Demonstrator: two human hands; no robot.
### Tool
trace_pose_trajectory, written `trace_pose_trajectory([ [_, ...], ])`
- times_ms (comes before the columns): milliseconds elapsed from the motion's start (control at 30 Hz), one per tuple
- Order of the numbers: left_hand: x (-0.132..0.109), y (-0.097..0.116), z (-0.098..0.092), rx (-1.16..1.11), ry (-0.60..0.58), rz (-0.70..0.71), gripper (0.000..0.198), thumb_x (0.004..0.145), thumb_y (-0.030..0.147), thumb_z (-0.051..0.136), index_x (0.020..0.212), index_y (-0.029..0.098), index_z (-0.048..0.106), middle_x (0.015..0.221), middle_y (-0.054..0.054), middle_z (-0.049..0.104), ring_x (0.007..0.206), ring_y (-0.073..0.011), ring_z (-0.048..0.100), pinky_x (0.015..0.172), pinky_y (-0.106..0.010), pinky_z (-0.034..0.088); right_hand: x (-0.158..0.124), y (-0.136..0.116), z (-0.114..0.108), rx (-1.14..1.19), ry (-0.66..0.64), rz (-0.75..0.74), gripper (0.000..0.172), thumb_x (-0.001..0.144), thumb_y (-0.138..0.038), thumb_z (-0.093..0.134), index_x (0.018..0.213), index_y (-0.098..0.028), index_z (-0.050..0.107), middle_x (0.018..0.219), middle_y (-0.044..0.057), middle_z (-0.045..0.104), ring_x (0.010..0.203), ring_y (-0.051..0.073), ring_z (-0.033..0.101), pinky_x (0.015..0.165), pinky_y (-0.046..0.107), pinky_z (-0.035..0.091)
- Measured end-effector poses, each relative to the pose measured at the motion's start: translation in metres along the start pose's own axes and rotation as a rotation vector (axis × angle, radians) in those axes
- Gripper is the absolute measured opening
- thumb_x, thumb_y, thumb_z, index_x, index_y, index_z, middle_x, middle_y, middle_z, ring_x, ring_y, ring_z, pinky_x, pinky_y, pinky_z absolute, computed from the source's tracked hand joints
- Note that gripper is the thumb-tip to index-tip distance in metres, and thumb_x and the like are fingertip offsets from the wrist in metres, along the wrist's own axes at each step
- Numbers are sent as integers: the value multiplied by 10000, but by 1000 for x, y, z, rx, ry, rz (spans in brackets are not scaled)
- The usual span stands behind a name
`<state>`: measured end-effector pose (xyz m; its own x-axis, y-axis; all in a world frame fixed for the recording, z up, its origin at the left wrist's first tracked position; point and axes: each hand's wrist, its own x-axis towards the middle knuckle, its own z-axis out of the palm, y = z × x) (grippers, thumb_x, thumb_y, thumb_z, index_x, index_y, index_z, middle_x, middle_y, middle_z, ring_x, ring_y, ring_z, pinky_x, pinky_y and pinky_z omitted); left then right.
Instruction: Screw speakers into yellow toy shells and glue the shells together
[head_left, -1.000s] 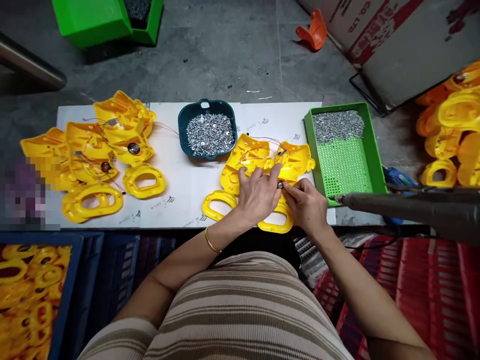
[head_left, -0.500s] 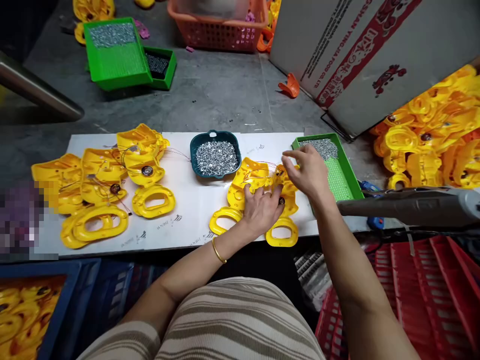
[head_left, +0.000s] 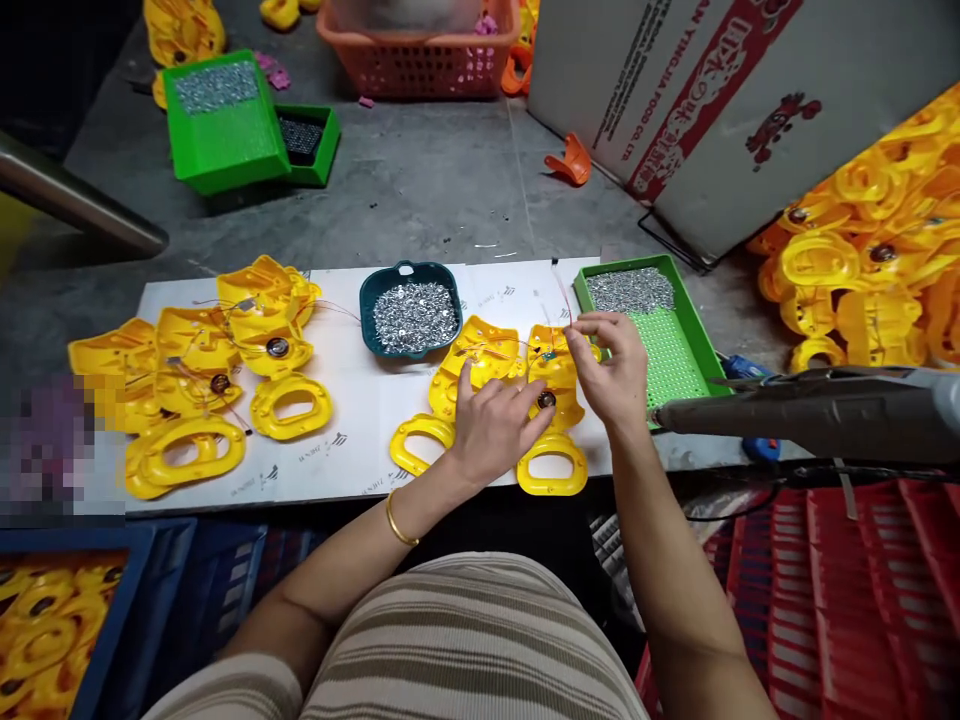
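My left hand lies with fingers spread over a yellow plastic shell and reaches to a second yellow shell, which has a dark round part and a small circuit board inside. My right hand is closed in a pinch on a thin red wire at that second shell's right edge. The wire's free end, with a small black plug, points up and away. Two yellow oval rings lie at the near edge, below the shells.
A dark teal bowl of small screws stands left of the shells, a green tray of metal pieces to the right. More yellow shells with wires lie at left. A grey power tool juts in from the right, above red crates.
My right hand has come down and now pinches the wire, which stands up. My left hand has shifted a little left and nearer, uncovering more of the second shell. The view has moved slightly.
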<state>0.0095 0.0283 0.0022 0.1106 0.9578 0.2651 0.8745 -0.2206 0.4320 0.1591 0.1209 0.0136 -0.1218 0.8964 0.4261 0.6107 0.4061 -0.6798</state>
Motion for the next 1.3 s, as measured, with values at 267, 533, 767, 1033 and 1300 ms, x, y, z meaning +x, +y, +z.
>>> trace_pose_trajectory([
  [267,22,-6,-17,-486,154,-131,393,934,415,575,1189,135,679,685,-14,684,633,-124,597,636,-236,463,-43,6,-7,18,-58,-125,117,861,-302,657,941,-252,726,1039,72,648,1038,222,605,926,435,470],
  [533,27,2,-10,-933,70,-166,284,946,380,542,877,150,693,730,-8,675,614,-86,588,589,-189,464,-60,-11,-12,55,7,-107,232,886,-213,598,1094,-256,693,1049,72,665,1019,215,620,917,423,512],
  [767,16,-2,-18,-515,-83,65,255,983,272,444,820,173,613,768,-8,664,691,-111,596,644,-215,435,-68,-38,-31,-24,182,-187,296,855,-167,627,1117,-288,692,1054,67,629,961,200,627,850,378,540],
  [1033,8,-4,-20,-92,-95,247,249,989,283,407,905,180,618,814,-26,678,711,-132,618,664,-244,435,-74,-28,-29,5,-94,-150,242,921,-184,542,1106,-244,686,994,56,732,909,177,693,812,329,571],
  [1300,14,-3,-25,168,-92,412,313,1017,315,393,896,189,652,770,-30,635,717,-148,592,529,-249,326,-79,-27,-31,-254,-29,-52,135,884,-270,613,937,-250,736,884,63,636,796,183,617,696,332,522],
])
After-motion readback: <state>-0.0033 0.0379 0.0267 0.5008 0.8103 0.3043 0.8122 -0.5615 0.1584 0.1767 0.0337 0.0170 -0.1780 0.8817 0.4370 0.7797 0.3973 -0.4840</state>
